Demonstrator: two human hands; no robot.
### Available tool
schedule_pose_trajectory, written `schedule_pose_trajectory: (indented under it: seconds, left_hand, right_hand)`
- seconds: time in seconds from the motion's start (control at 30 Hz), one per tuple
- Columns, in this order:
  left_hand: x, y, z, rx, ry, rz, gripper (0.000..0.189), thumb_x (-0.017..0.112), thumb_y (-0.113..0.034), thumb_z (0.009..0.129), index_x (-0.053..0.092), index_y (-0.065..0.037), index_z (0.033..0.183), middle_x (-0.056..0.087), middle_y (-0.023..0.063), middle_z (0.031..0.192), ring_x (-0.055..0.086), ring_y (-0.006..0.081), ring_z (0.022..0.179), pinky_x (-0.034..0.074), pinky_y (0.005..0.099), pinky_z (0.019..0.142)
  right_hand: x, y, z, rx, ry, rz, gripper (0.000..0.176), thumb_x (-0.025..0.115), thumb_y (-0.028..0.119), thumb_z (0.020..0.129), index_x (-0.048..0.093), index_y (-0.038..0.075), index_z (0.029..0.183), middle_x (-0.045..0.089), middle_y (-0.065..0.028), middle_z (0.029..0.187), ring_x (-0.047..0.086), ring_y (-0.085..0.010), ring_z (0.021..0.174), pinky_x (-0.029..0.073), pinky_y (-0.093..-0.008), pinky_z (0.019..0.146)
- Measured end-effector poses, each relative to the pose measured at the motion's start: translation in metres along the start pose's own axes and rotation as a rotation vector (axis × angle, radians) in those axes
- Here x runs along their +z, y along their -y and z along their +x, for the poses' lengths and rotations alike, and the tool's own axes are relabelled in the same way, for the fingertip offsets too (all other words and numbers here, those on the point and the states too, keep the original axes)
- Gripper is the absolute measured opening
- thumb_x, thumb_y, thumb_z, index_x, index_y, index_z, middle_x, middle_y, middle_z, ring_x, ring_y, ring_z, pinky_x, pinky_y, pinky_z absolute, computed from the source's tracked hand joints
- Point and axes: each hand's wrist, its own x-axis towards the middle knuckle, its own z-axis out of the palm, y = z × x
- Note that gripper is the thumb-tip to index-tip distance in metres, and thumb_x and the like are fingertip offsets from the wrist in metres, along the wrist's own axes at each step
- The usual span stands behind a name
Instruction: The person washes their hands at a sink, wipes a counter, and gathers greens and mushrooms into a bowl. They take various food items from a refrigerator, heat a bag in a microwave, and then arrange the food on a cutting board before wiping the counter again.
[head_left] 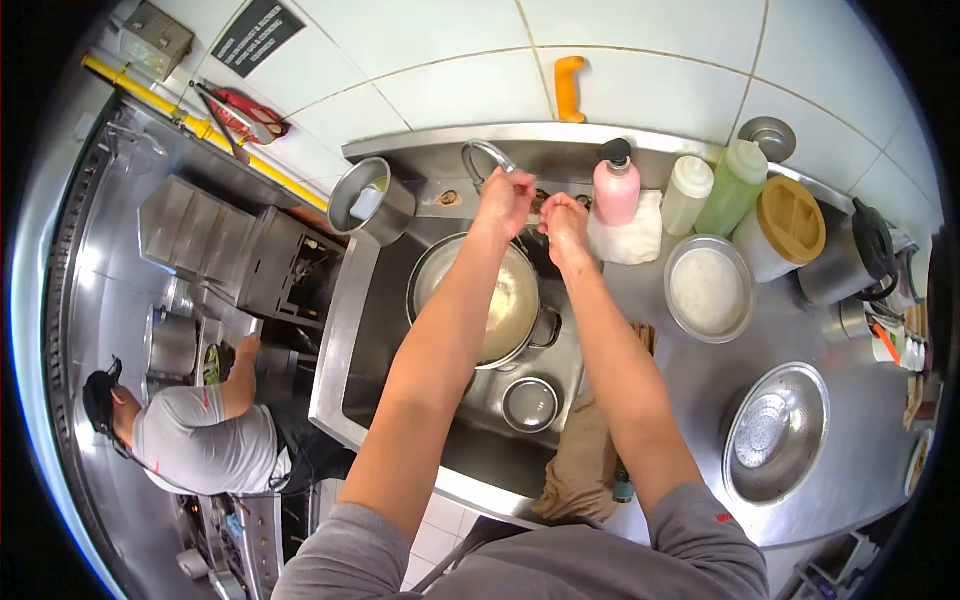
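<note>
My left hand (pixel 508 203) is beside the curved tap (pixel 478 152) at the back of the sink, its fingers curled and slightly blurred. Close to its right, my right hand (pixel 565 222) has its fingers drawn in too. Whether anything small lies within either set of fingers is hidden. Below my forearms, a large two-handled pot (pixel 424 275) with cloudy, pale liquid stands in the sink (pixel 362 385). In front of that pot sits a small round metal bowl (pixel 531 405). A pink pump bottle (pixel 616 190) stands on a folded white cloth (pixel 630 238) right of my right hand.
A steel pot (pixel 385 215) stands at the sink's back left corner. On the right counter are squeeze bottles (pixel 690 190), a bowl of white contents (pixel 708 290), a wooden-lidded container (pixel 785 225) and a colander (pixel 765 435). A brown cloth (pixel 583 455) drapes the sink's edge. Another person (pixel 215 430) works at left.
</note>
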Motion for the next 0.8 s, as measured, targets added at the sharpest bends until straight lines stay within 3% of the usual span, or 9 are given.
schedule_pose_trajectory:
  seconds: [0.1, 0.17, 0.27, 0.37, 0.4, 0.47, 0.57, 0.73, 0.8]
  left_hand:
    - [0.022, 0.01, -0.011, 0.078, -0.124, 0.032, 0.012, 0.055, 0.01, 0.085, 0.054, -0.001, 0.087, 0.056, 0.0084, 0.074, 0.057, 0.0174, 0.071, 0.05, 0.0262, 0.063]
    - [0.024, 0.025, -0.019, 0.104, -0.209, 0.127, 0.01, 0.055, 0.006, 0.088, 0.058, 0.0, 0.094, 0.062, 0.0096, 0.081, 0.059, 0.0177, 0.065, 0.053, 0.0307, 0.061]
    - [0.017, 0.061, -0.028, 0.403, -0.267, 0.518, 0.013, 0.055, 0.002, 0.09, 0.059, 0.002, 0.102, 0.065, 0.0117, 0.088, 0.063, 0.0206, 0.079, 0.053, 0.0333, 0.075]
    - [0.004, 0.094, -0.05, 0.86, -0.355, 1.139, 0.018, 0.053, -0.001, 0.09, 0.061, 0.0, 0.107, 0.066, 0.0126, 0.091, 0.063, 0.0228, 0.092, 0.048, 0.0317, 0.087]
    - [0.006, 0.092, -0.071, 0.665, -0.345, 1.061, 0.022, 0.054, -0.001, 0.088, 0.062, -0.001, 0.108, 0.066, 0.0169, 0.094, 0.065, 0.0268, 0.091, 0.049, 0.033, 0.085]
    - [-0.004, 0.089, -0.109, 0.43, -0.229, 0.897, 0.023, 0.055, -0.002, 0.086, 0.063, -0.001, 0.107, 0.067, 0.0205, 0.094, 0.066, 0.0302, 0.087, 0.051, 0.0351, 0.08]
    - [-0.05, 0.094, -0.153, 0.254, -0.105, 0.889, 0.01, 0.058, -0.005, 0.091, 0.06, 0.003, 0.095, 0.063, 0.008, 0.072, 0.058, 0.0165, 0.061, 0.048, 0.0327, 0.06]
    - [-0.095, 0.044, -0.28, 0.254, -0.395, 1.006, 0.024, 0.063, -0.018, 0.091, 0.06, 0.002, 0.077, 0.053, 0.0023, 0.058, 0.045, 0.0111, 0.051, 0.038, 0.0317, 0.047]
    - [-0.127, 0.033, -0.347, 0.277, -0.565, 1.106, 0.034, 0.064, -0.025, 0.091, 0.059, -0.001, 0.069, 0.05, 0.001, 0.055, 0.042, 0.009, 0.051, 0.035, 0.0307, 0.047]
  right_hand:
    - [0.011, 0.011, -0.012, 0.101, -0.009, 0.048, 0.022, 0.034, 0.0, 0.082, 0.052, 0.006, 0.07, 0.048, -0.0004, 0.059, 0.044, -0.0099, 0.052, 0.033, -0.0258, 0.043]
    - [0.024, 0.0, -0.001, 0.192, -0.139, 0.199, 0.022, 0.04, 0.015, 0.088, 0.052, 0.007, 0.071, 0.053, -0.0027, 0.068, 0.048, -0.0141, 0.056, 0.037, -0.0283, 0.045]
    - [-0.007, -0.042, 0.047, 0.277, 0.043, 0.33, 0.019, 0.043, 0.016, 0.089, 0.059, 0.006, 0.089, 0.061, -0.006, 0.084, 0.057, -0.0168, 0.072, 0.047, -0.0294, 0.057]
    - [-0.046, -0.073, 0.083, 0.299, 0.638, 0.608, 0.028, 0.043, 0.019, 0.091, 0.06, 0.0, 0.104, 0.065, -0.0112, 0.094, 0.062, -0.0225, 0.083, 0.053, -0.034, 0.069]
    - [-0.034, -0.06, 0.071, 0.32, 0.656, 0.599, 0.028, 0.043, 0.019, 0.091, 0.06, 0.0, 0.104, 0.065, -0.0112, 0.094, 0.062, -0.0225, 0.083, 0.053, -0.034, 0.069]
    - [-0.005, -0.014, 0.034, 0.255, -0.075, -0.072, 0.023, 0.047, 0.015, 0.091, 0.061, -0.001, 0.1, 0.065, -0.0139, 0.094, 0.063, -0.0241, 0.082, 0.053, -0.0354, 0.072]
    - [-0.007, -0.027, 0.046, 0.237, 0.115, -0.199, 0.023, 0.052, 0.014, 0.09, 0.059, -0.002, 0.105, 0.064, -0.0162, 0.1, 0.064, -0.0285, 0.087, 0.054, -0.0383, 0.078]
    - [0.011, -0.031, 0.095, 0.429, 0.611, -0.088, 0.024, 0.053, 0.009, 0.09, 0.052, -0.006, 0.109, 0.064, -0.021, 0.102, 0.064, -0.0332, 0.097, 0.052, -0.0421, 0.092]
    - [0.046, 0.01, 0.069, 0.434, 0.405, -0.006, 0.025, 0.046, 0.011, 0.094, 0.05, -0.007, 0.111, 0.06, -0.0277, 0.114, 0.061, -0.0344, 0.107, 0.05, -0.0421, 0.096]
